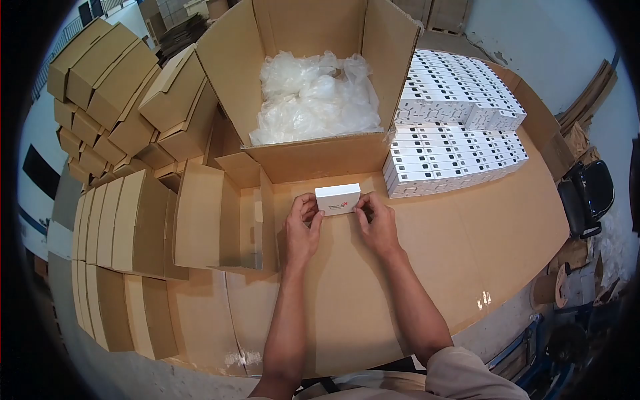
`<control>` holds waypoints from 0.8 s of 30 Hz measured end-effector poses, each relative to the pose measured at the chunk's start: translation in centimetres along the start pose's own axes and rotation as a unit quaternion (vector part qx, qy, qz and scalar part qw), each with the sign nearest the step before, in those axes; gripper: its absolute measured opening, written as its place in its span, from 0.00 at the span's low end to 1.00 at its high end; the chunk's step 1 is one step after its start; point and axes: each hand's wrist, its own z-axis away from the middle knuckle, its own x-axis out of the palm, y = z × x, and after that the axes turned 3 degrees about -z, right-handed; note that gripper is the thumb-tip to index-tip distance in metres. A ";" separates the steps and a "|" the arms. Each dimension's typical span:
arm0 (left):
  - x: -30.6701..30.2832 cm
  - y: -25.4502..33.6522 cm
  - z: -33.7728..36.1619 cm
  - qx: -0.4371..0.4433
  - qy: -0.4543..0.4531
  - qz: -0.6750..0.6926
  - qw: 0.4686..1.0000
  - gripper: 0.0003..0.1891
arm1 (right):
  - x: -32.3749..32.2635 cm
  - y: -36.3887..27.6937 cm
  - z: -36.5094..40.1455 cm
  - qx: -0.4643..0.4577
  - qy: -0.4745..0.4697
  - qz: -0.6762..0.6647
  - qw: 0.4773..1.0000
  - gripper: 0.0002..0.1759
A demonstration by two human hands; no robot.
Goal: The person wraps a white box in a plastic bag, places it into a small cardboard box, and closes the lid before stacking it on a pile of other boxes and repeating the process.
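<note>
Between my two hands is a small flat white box with a small red mark and dark print on its face. My left hand grips its left end, fingers behind and thumb at the front. At the right end, my right hand pinches it the same way. The white box is held above the cardboard-covered table. Close to my left hand stands an open brown carton. Behind the white box is a large open cardboard box with clear plastic bags inside.
Stacked white boxes with dark squares stand at the back right. Several brown cartons are lined up on the left, with more piled behind them. The cardboard table surface stretches right. A black chair stands beyond its right edge.
</note>
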 end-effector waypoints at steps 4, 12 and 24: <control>-0.1 0.0 0.0 0.001 -0.002 -0.028 1.000 0.22 | -0.2 -0.2 -0.1 0.022 -0.017 0.008 1.000 0.08; -0.3 1.3 0.3 -0.032 -0.005 -0.056 0.998 0.21 | -0.2 -0.1 -0.1 0.000 -0.012 0.009 1.000 0.10; 0.6 0.8 1.2 0.110 0.156 -0.092 0.977 0.23 | -0.6 0.9 -0.2 -0.083 -0.031 0.014 0.996 0.20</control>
